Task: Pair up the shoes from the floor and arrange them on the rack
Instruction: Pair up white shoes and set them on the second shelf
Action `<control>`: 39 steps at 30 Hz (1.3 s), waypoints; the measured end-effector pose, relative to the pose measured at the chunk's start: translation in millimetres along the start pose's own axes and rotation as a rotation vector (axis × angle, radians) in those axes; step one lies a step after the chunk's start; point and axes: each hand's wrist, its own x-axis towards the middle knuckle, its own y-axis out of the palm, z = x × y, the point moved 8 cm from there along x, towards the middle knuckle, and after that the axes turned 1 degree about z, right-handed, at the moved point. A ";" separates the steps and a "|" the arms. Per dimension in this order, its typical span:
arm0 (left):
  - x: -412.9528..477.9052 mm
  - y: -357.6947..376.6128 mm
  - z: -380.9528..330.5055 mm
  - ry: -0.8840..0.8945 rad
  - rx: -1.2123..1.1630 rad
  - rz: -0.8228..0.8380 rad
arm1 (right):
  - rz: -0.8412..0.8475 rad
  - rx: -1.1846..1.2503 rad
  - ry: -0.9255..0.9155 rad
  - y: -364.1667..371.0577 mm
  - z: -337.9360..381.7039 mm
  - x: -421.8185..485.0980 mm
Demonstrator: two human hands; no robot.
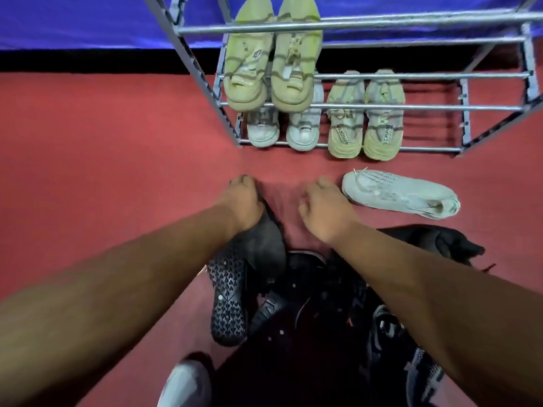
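Seen from above, two bare forearms reach forward over a red floor [102, 136]. The left hand [245, 201] grips a black shoe [264, 245], lifted with its toe hanging down. The right hand [326, 210] hovers beside it, fingers curled, holding nothing. A pale grey shoe [399, 193] lies on its side just right of that hand. Dark shoes are heaped [317, 304] beneath the arms. Ahead stands a metal rack [352, 107]: one tan pair [271, 60] on an upper rail, a white pair [283, 127] and a second tan pair [364, 118] along the bottom front edge.
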 end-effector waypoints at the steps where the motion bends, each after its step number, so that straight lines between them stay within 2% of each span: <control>1: 2.8 -1.9 8.9 0.004 0.006 -0.033 | 0.015 0.022 -0.006 10.0 8.5 9.3; 4: 7.7 -2.0 37.5 -0.041 0.009 -0.117 | 0.093 0.159 0.044 43.9 28.5 37.7; 6: 10.2 0.5 55.7 -0.143 -0.011 -0.089 | 0.238 0.153 0.079 70.3 37.1 51.6; 8: 14.9 10.3 67.5 -0.162 -0.013 0.061 | 0.350 0.114 0.094 88.8 39.8 58.4; 12: 6.6 47.4 83.4 -0.071 -0.144 0.516 | 0.392 0.185 0.135 108.6 36.3 61.3; 14: 1.3 60.6 89.8 0.006 -0.157 0.599 | 0.400 0.231 0.150 114.5 38.8 58.4; 17: -1.6 80.1 92.5 0.165 -0.161 0.621 | 0.364 0.326 0.238 113.6 43.7 55.0; 21: 5.4 81.4 109.3 0.096 -0.020 0.511 | 0.215 0.498 0.300 83.2 57.7 60.7; 24: 7.6 68.0 120.5 -0.037 -0.234 0.570 | 0.087 0.589 0.248 47.4 69.4 73.5; 26: 12.0 45.0 125.8 -0.053 -0.375 0.519 | 0.044 0.581 0.169 24.6 82.6 80.5; 29: 15.5 2.0 131.9 -0.039 -0.540 0.398 | -0.022 0.440 0.017 3.6 98.8 91.3; 32: 12.1 -30.7 139.5 -0.052 -0.687 0.328 | -0.159 0.108 -0.194 0.6 109.0 93.8; 34: 11.1 -44.4 147.5 -0.101 -0.885 0.271 | -0.112 -0.074 -0.222 12.8 102.5 90.0; 36: 8.5 -54.9 155.3 -0.176 -1.018 0.211 | 0.034 -0.227 -0.185 29.0 96.3 76.4; 39: 7.0 -73.7 174.9 -0.335 -1.045 0.031 | 0.229 -0.473 -0.067 55.4 80.5 59.4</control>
